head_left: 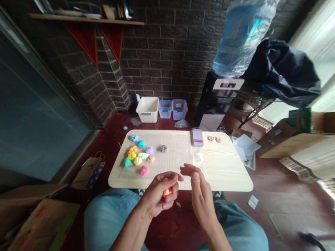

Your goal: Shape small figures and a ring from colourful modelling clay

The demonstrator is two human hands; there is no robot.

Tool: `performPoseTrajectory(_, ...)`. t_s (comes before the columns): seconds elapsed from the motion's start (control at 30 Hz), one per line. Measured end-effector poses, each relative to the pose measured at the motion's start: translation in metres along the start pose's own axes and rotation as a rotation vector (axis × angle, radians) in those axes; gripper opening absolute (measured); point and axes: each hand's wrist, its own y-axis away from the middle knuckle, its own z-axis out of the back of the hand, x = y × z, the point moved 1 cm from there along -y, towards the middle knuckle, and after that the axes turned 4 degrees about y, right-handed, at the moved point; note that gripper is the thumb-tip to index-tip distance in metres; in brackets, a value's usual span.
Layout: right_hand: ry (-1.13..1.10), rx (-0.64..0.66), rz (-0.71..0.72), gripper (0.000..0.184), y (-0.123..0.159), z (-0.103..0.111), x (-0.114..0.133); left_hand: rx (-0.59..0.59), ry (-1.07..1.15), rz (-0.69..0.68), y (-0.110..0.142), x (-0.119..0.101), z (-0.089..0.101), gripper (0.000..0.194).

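We cradle an orange clay lump (167, 192) in our left hand (157, 194), fingers curled around it, while our right hand (199, 195) stands just beside, fingers open and released. The lump looks light, soft and easily dented, best held gently between fingertips and palm. Beyond, coloured clay lumps (138, 157) lie on a pale wooden tabletop (230, 174).

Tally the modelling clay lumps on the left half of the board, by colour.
Blue lumps: 2
Green lumps: 2
Yellow lumps: 2
Orange lump: 1
Peach lump: 1
Pink lump: 1
Purple lump: 1
Grey lump: 1
Total: 11
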Motion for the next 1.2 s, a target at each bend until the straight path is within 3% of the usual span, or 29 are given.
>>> performPoseTrajectory(0.3, 0.005, -0.013, 0.004, 0.036, 0.002, -0.001, 0.002, -0.027, -0.013, -0.051, -0.003, -0.001, -0.003, 0.032)
performPoseTrajectory(0.43, 0.007, -0.017, 0.013, 0.034, 0.003, -0.003, 0.002, -0.141, -0.021, -0.268, -0.005, -0.002, -0.003, 0.031)
performPoseTrajectory(0.53, 0.024, -0.018, 0.013, 0.036, 0.003, -0.008, 0.000, -0.162, -0.030, -0.431, -0.006, -0.001, -0.007, 0.033)
performPoseTrajectory(0.73, 0.109, 0.063, 0.078, 0.035, 0.005, -0.015, 0.004, -0.163, 0.116, -0.507, -0.005, 0.007, -0.016, 0.027)
performPoseTrajectory(0.9, 0.061, 0.159, 0.044, 0.034, 0.007, -0.014, 0.011, -0.165, 0.148, -0.511, -0.002, 0.005, -0.022, 0.030)
performPoseTrajectory(1.07, 0.126, 0.088, 0.163, 0.022, 0.005, -0.011, 0.012, -0.194, -0.026, -0.475, 0.001, 0.005, -0.018, 0.039)
performPoseTrajectory(1.2, 0.244, 0.097, 0.255, 0.023, 0.004, -0.008, 0.013, -0.240, -0.174, -0.334, 0.002, 0.005, -0.009, 0.055)
